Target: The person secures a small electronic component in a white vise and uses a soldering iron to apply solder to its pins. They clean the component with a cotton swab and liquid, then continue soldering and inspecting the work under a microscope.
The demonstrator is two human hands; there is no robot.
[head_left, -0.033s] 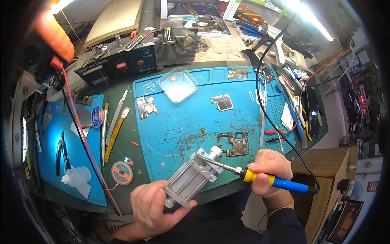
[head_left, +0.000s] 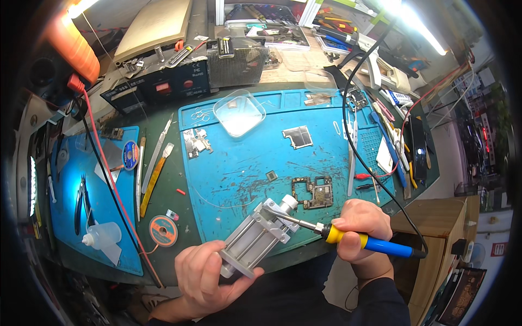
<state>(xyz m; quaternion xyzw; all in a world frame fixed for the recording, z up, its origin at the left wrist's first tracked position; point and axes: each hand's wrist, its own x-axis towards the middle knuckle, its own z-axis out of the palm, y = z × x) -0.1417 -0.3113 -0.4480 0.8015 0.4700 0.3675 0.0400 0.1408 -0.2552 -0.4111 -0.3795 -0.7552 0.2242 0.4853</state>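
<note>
My left hand (head_left: 204,274) is closed around the near end of a silver metal clamp fixture (head_left: 246,242) with rods and a round knob. The fixture is tilted, its knob end pointing away to the right. In my right hand (head_left: 364,231) is a soldering iron (head_left: 389,246) with a yellow and blue handle. Its metal shaft reaches left to the fixture's jaw; I cannot tell whether the tip touches it. Just beyond the knob lies a phone circuit board (head_left: 322,195) with an open frame shape. A small square chip (head_left: 271,175) rests left of that board.
A blue work mat (head_left: 239,168) carries a clear plastic box (head_left: 239,115) and a metal shield plate (head_left: 298,137). The iron's black cable (head_left: 375,179) arcs over the right side. Leftward lie a copper wire spool (head_left: 163,231), a brush (head_left: 153,187), cutters (head_left: 80,204) and a plastic bottle (head_left: 103,236).
</note>
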